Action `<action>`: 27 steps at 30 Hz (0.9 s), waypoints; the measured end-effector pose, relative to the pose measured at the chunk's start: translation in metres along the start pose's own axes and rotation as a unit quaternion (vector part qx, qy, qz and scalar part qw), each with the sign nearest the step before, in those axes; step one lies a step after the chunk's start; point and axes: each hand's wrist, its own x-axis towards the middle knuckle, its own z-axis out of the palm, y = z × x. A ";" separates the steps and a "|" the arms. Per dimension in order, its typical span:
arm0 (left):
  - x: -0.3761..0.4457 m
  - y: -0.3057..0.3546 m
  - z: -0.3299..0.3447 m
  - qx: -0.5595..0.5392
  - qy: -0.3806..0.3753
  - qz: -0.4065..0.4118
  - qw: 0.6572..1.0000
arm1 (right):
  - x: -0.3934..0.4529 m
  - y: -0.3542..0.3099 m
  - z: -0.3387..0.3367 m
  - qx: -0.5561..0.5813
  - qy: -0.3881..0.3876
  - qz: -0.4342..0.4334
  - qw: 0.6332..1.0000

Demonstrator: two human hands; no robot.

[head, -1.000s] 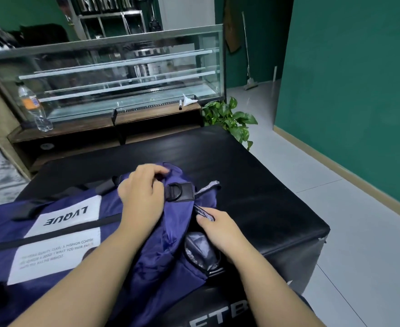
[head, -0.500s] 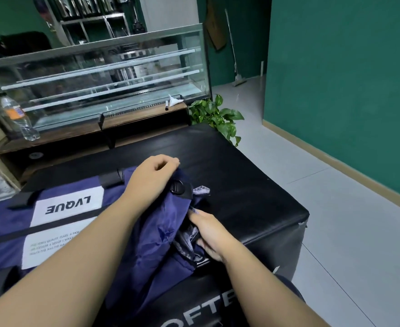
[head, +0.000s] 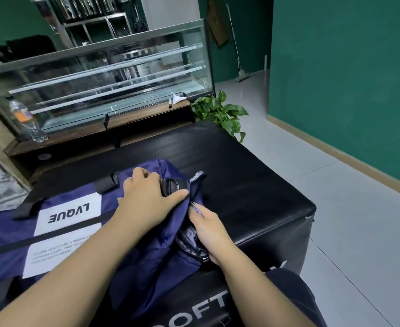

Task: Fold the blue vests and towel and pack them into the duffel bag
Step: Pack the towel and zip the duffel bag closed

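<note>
A navy duffel bag point(head: 59, 232) with a white LVQUE label lies on its side on a black padded block point(head: 253, 185). My left hand point(head: 149, 197) presses on the bag's right end beside a black D-ring strap point(head: 170, 185), gripping the fabric. My right hand point(head: 208, 230) is at the bag's end opening, its fingers closed on the edge where grey lining point(head: 189, 241) shows. The vests and towel are not visible; whatever is inside the bag is hidden.
A glass display case point(head: 114, 74) on a wooden counter stands behind the block, with a water bottle point(head: 26, 121) at its left. A green plant point(head: 220, 112) sits at the block's far right corner. Tiled floor and a green wall lie to the right.
My left hand has shifted slightly along the bag's end near the D-ring. My right hand stays at the end opening, having moved a little up along its edge.
</note>
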 end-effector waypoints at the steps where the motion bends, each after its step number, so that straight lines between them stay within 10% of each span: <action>1: -0.001 0.001 0.000 -0.034 0.025 0.016 0.999 | -0.001 -0.001 0.001 -0.009 0.003 -0.003 1.000; 4: 0.001 -0.008 -0.005 -0.217 0.044 0.037 0.974 | -0.001 -0.002 -0.002 -0.014 0.010 0.003 1.000; 9: 0.007 -0.041 -0.017 -0.539 0.047 -0.093 0.836 | -0.002 -0.004 -0.009 -0.022 -0.003 0.017 1.000; 18: 0.005 -0.045 -0.007 -0.297 0.058 -0.018 0.953 | -0.007 -0.019 -0.015 -0.047 -0.037 0.005 0.998; 27: 0.006 -0.010 -0.036 -0.518 0.049 -0.008 0.854 | 0.004 -0.031 -0.008 -0.085 -0.095 -0.014 0.992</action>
